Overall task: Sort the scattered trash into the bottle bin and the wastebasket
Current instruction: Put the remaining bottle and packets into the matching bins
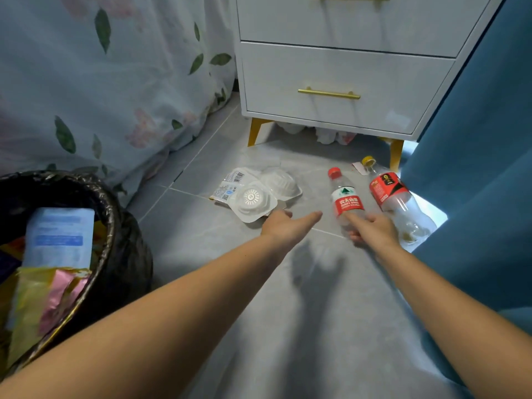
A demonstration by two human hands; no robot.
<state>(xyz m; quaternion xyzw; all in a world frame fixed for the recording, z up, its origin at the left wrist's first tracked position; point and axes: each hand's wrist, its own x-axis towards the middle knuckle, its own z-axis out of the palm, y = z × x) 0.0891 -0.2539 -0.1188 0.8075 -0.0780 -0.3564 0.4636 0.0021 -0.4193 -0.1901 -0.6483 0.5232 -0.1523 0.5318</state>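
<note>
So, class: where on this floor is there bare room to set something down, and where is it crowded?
Bare tiles lie between the wastebasket and the curtain, under the forearms. It is crowded ahead: white packaging, water bottle and cola bottle sit close together before the nightstand.

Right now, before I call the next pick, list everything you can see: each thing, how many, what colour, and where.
water bottle: 1, clear with red cap and label, on floor, right hand on its base
soda bottle: 1, clear with yellow cap and red label, on floor by curtain
plastic packaging: 1, white, on floor left of bottles
wastebasket: 1, black liner, near left, holding wrappers
nightstand: 1, white with gold handles and legs, ahead
crumpled scraps: several, whitish, under nightstand
bedsheet: 1, pale floral, left
curtain: 1, teal, right
left hand: open, beside packaging
right hand: grip on water bottle, closure unclear
</note>
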